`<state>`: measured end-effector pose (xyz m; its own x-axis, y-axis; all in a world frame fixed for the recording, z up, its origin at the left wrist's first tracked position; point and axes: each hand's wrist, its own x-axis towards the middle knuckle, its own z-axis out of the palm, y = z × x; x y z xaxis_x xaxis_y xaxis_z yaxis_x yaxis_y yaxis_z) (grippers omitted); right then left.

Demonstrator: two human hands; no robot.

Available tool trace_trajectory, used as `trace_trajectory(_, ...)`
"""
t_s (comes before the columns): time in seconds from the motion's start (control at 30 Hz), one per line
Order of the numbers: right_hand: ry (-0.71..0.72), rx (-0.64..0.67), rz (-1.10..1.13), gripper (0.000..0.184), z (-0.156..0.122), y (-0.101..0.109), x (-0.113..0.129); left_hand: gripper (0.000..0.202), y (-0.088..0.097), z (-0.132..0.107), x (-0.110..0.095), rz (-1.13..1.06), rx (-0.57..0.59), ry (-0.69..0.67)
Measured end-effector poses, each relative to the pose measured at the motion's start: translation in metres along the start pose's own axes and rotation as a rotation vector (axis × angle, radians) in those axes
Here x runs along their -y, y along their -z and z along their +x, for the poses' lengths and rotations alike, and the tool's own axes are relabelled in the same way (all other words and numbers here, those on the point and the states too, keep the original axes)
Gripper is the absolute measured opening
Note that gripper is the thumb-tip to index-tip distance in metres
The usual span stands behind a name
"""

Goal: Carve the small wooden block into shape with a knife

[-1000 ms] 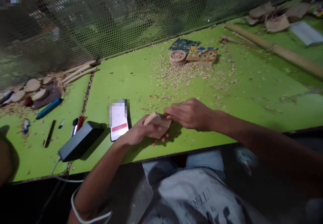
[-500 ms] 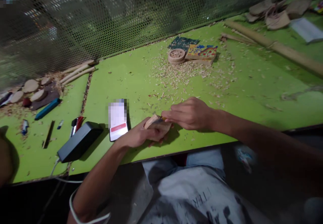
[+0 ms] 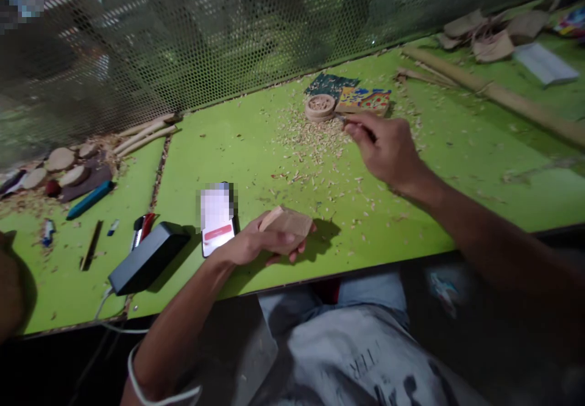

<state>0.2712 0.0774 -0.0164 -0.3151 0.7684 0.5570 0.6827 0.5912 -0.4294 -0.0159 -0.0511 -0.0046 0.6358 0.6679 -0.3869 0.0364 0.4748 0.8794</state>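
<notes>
My left hand [image 3: 256, 244] grips a pale wooden block [image 3: 289, 223] just above the near edge of the green table [image 3: 457, 168]. My right hand [image 3: 384, 147] reaches out over the table toward the back, fingers pinched round a small thin tool I cannot make out, its tip near a round carved wooden disc [image 3: 320, 106]. Beside the disc lie a colourful painted block [image 3: 365, 100] and a dark green patterned piece [image 3: 331, 83]. Wood shavings [image 3: 315, 144] are scattered between the disc and the block.
A phone [image 3: 216, 218] and a black box [image 3: 148, 257] with a white cable lie left of my left hand. Pens, a blue tool [image 3: 89, 199], wooden rounds [image 3: 59, 159] and sticks sit far left. A long wooden pole [image 3: 503, 96] crosses the right. Mesh screen [image 3: 205, 34] behind.
My right hand has left the wooden block and moved away to the back of the table, toward the carved disc. The left hand keeps the block in the same place.
</notes>
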Motion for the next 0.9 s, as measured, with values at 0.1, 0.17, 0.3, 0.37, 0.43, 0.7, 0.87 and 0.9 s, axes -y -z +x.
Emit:
trace_trajectory(0.1, 0.118, 0.042, 0.026, 0.042, -0.004, -0.005, 0.01, 0.049, 0.002, 0.005, 0.003, 0.002, -0.029, -0.033)
trace_trajectory(0.17, 0.278, 0.145, 0.058, 0.04, -0.015, -0.012, 0.029, 0.05, 0.003, 0.008, 0.006, 0.008, -0.072, -0.054)
trace_trajectory(0.3, 0.503, 0.164, 0.068, 0.035, -0.035, -0.018, 0.059, 0.043, 0.004, 0.011, 0.009, 0.038, -0.162, -0.077)
trace_trajectory(0.37, 0.551, 0.138, 0.036, 0.034, -0.039, -0.019, 0.063, 0.033, 0.003, 0.012, 0.008, 0.07, -0.141, -0.087)
trace_trajectory(0.43, 0.577, 0.12, 0.005, 0.034, -0.04, -0.019, 0.062, 0.023, 0.0, 0.014, 0.006, 0.114, -0.099, -0.1)
trace_trajectory(0.7, 0.661, 0.18, -0.033, 0.035, -0.037, -0.018, 0.059, 0.014, -0.006, 0.016, 0.003, 0.151, -0.105, -0.106)
trace_trajectory(0.87, 0.689, 0.19, -0.081, 0.035, -0.04, -0.018, 0.059, 0.016, -0.007, 0.016, 0.006, 0.15, -0.154, -0.107)
trace_trajectory(0.9, 0.692, 0.192, -0.088, 0.036, -0.04, -0.018, 0.06, 0.016, -0.007, 0.016, 0.007, 0.155, -0.17, -0.106)
